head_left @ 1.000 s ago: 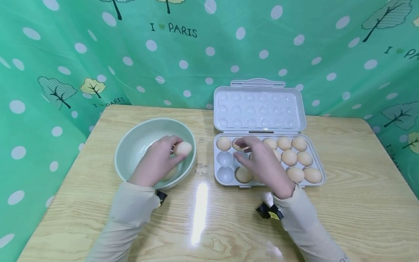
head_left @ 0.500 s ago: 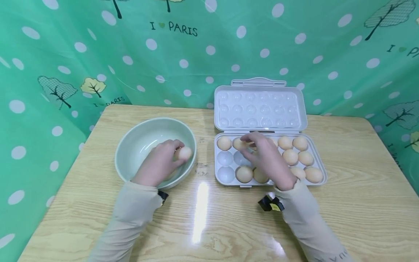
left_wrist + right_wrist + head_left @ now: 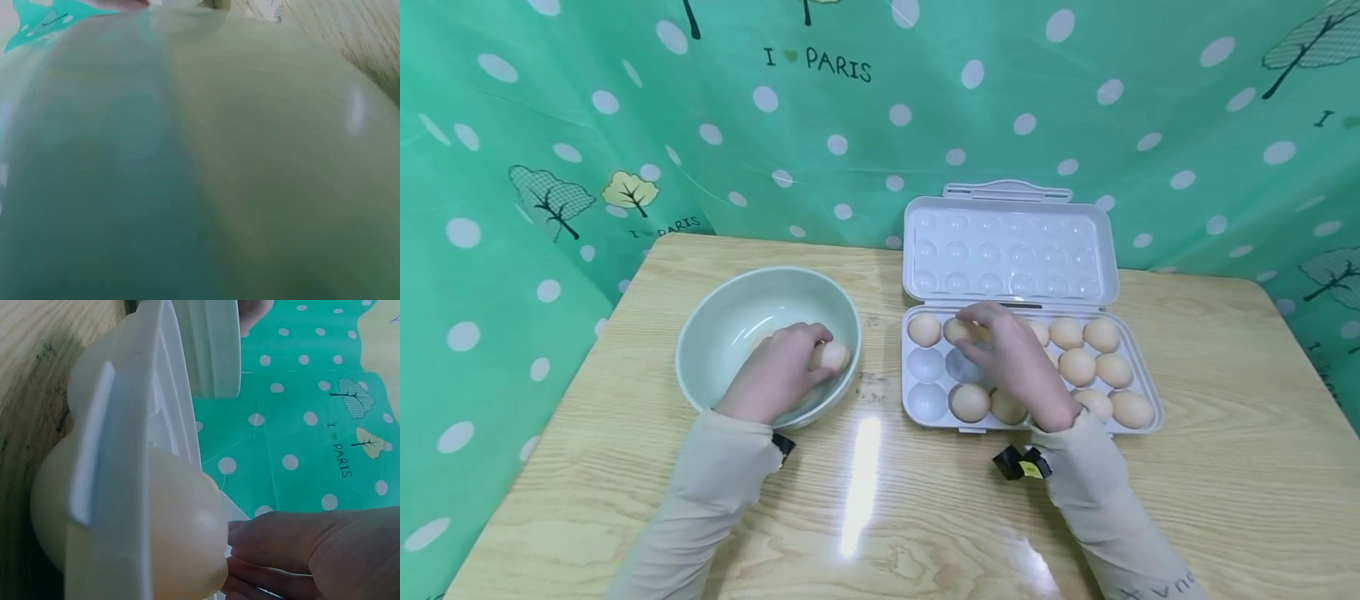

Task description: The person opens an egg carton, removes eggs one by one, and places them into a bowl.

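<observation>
The egg (image 3: pixel 833 357) pinched by the left hand (image 3: pixel 781 368) inside the bowl (image 3: pixel 718 340) should be held lightly and clear of its wall, while whether the back-row egg (image 3: pixel 958 332) in the carton (image 3: pixel 927 367) is pinched by the bent fingers of the right hand (image 3: pixel 1019 360) cannot be told.

bowl (image 3: pixel 722 325): smooth, glossy | egg box (image 3: pixel 1011 250): shiny plastic | eggs (image 3: pixel 970 403): smooth | tabletop (image 3: pixel 955 525): glossy wood-grain | sleeves (image 3: pixel 718 471): matt cloth
</observation>
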The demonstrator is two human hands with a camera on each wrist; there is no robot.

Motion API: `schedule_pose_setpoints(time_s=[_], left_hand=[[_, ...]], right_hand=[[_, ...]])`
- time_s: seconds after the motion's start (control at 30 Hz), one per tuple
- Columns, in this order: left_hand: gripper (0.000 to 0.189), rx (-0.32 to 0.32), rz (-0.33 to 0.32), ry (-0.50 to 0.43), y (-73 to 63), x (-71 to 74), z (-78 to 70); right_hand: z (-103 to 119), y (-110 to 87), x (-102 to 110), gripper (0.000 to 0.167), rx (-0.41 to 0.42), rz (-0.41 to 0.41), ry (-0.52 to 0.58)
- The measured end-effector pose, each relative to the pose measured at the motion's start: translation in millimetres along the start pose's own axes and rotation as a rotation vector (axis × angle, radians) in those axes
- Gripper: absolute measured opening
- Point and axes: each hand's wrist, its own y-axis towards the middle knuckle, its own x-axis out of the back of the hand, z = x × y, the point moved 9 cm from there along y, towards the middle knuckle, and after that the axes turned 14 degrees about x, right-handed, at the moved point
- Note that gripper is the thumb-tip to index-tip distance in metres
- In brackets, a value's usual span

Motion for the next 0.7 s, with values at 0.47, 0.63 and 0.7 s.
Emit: schedule_pose_setpoints(time_s=[0.47,0.63,0.7], left_hand=[[0.038,0.017,0.027,0.005,0.0,-1.0,1.7],[0.038,0.021,0.03,0.009,-0.1,-2.3,2.8],[0.037,0.019,0.03,0.02,-0.4,-2.8,3.1]], right_hand=[[-3.9,4.4,-10.8,0.033,0.049,0.04,-0.046],[-4.3,3.5,-11.9,0.034,0.065,0.038,-0.067],[-4.3,3.5,-12.0,0.034,0.074,0.034,-0.075]])
